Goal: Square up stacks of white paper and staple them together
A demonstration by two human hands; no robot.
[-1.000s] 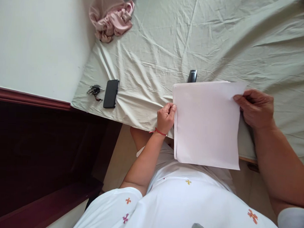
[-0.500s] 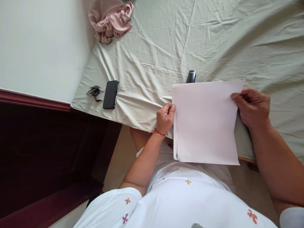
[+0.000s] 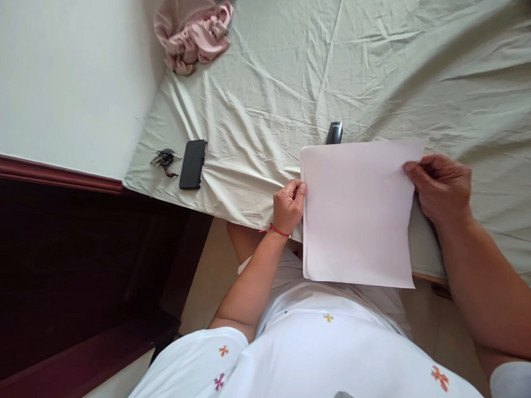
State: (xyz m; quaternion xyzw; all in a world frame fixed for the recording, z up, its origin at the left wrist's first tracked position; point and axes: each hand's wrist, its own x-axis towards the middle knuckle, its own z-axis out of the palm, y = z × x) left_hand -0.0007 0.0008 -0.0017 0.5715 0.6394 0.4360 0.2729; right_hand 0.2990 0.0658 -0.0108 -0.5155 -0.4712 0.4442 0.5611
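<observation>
White sheets of paper (image 3: 358,217) are held up between my hands, over my lap and the front edge of the bed-like surface. Their facing side is blank. My left hand (image 3: 290,201), with a red string bracelet at the wrist, pinches the left edge. My right hand (image 3: 442,185) grips the upper right edge, thumb on the front and fingers behind. At the left, a second edge shows just behind the front sheet; how many sheets there are I cannot tell. A black object (image 3: 334,132), perhaps a stapler, pokes out above the top edge, its lower part hidden.
A pale green wrinkled cloth (image 3: 269,100) covers the surface. On its left part lie a black phone (image 3: 192,164) and a bunch of keys (image 3: 164,159). Crumpled pink fabric (image 3: 193,34) sits at the far left by the white wall (image 3: 69,70). Dark red wood (image 3: 52,174) stands at the left.
The sheets' left edges have come closer into line, so the back sheet's lower left margin no longer shows. The lower right corner has shifted slightly left. Both hands keep their hold.
</observation>
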